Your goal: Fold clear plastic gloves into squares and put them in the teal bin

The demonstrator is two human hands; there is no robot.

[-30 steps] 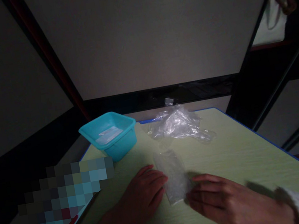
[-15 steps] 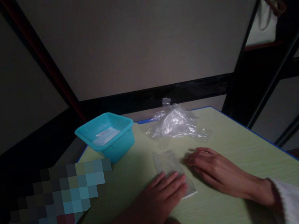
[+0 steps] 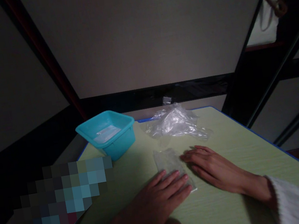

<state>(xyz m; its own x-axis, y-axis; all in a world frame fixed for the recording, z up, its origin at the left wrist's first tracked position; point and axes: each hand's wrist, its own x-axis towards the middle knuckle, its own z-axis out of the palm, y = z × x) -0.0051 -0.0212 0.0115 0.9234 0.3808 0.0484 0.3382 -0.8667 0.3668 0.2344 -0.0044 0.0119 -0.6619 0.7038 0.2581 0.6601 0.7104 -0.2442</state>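
Observation:
A small clear plastic bag [image 3: 170, 161] lies flat on the pale green table [image 3: 229, 144]. My left hand [image 3: 159, 202] lies flat with its fingers stretched out, pressing on the near end of the bag. My right hand [image 3: 213, 168] rests open on the table just right of the bag, fingertips at its right edge. Neither hand grips anything.
A turquoise plastic tub [image 3: 107, 133] with something pale inside stands at the far left of the table. A heap of crumpled clear plastic bags [image 3: 176, 123] lies at the far edge. A blurred-out patch covers the near left. Dark walls and frames surround the blue-edged table.
My left hand slid right onto the near end of the bag. My right hand moved from the near end up along the bag's right side. In the last half second little changed.

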